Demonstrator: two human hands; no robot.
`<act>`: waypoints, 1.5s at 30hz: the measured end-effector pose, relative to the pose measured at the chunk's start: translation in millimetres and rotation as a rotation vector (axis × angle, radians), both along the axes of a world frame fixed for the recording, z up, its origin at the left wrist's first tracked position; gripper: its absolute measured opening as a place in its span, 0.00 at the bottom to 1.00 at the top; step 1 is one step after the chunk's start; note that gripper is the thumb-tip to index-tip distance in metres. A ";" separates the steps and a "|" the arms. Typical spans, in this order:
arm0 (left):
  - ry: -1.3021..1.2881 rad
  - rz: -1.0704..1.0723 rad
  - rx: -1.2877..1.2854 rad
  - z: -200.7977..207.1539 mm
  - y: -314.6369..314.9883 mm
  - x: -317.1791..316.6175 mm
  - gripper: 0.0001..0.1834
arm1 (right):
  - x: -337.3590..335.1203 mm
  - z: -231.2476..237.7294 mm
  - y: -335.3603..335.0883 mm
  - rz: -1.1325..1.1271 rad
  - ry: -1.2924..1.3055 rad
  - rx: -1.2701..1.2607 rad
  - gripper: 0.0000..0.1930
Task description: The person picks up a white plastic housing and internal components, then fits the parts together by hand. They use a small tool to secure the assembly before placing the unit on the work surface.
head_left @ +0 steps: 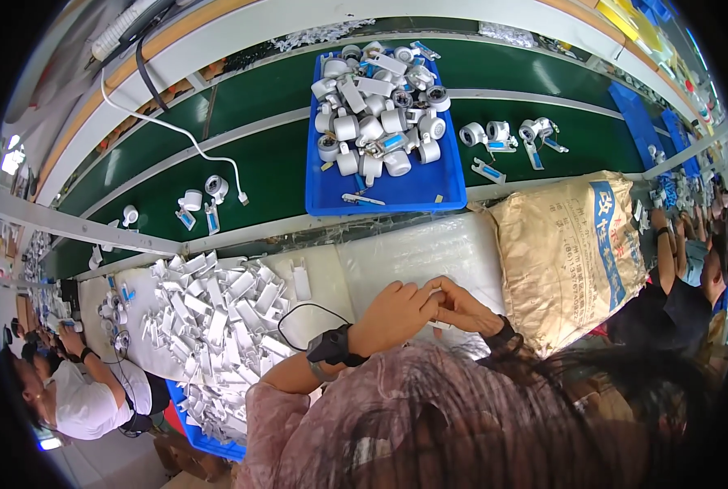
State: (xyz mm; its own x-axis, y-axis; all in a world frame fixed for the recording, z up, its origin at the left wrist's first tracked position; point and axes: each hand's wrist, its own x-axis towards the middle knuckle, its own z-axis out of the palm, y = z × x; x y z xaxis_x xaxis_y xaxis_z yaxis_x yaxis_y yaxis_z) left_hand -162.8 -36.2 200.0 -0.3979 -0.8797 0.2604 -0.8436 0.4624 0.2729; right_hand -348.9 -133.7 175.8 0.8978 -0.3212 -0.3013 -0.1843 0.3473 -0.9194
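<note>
My left hand and my right hand meet over the near side of the worktable, fingers curled together. Between them shows a sliver of a small white plastic part; most of it is hidden by the fingers. A watch-like black band circles my left wrist, and a dark band sits on the right. To the left of my hands lies a large heap of white, elongated plastic casings. One more white casing lies apart, near the heap's right side.
A blue tray piled with white round-headed assemblies stands on the green conveyor. A brown paper sack lies to the right. White cable hangs at upper left. Below the heap is a blue bin. People work at both sides.
</note>
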 end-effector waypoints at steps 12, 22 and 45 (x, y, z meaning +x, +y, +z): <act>0.366 0.105 0.551 7.3 -15.1 43.3 0.14 | -2.0 -85.0 -8.1 0.076 0.054 0.379 0.38; 0.689 0.248 0.654 -19.1 0.5 79.6 0.13 | -4.8 -69.0 -9.7 0.101 -0.157 0.210 0.30; 1.334 0.199 0.744 -36.8 15.3 45.2 0.28 | -0.3 -25.7 -1.2 0.132 -0.138 0.134 0.17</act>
State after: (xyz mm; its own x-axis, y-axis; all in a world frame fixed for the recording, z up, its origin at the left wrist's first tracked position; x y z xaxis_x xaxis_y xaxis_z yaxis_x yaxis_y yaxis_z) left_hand -117.6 -20.9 163.2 -0.1037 -0.9767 -0.1879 0.1645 -0.2031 0.9652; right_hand -349.2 -134.9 150.1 0.9650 -0.1638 -0.2050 -0.1119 0.4496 -0.8862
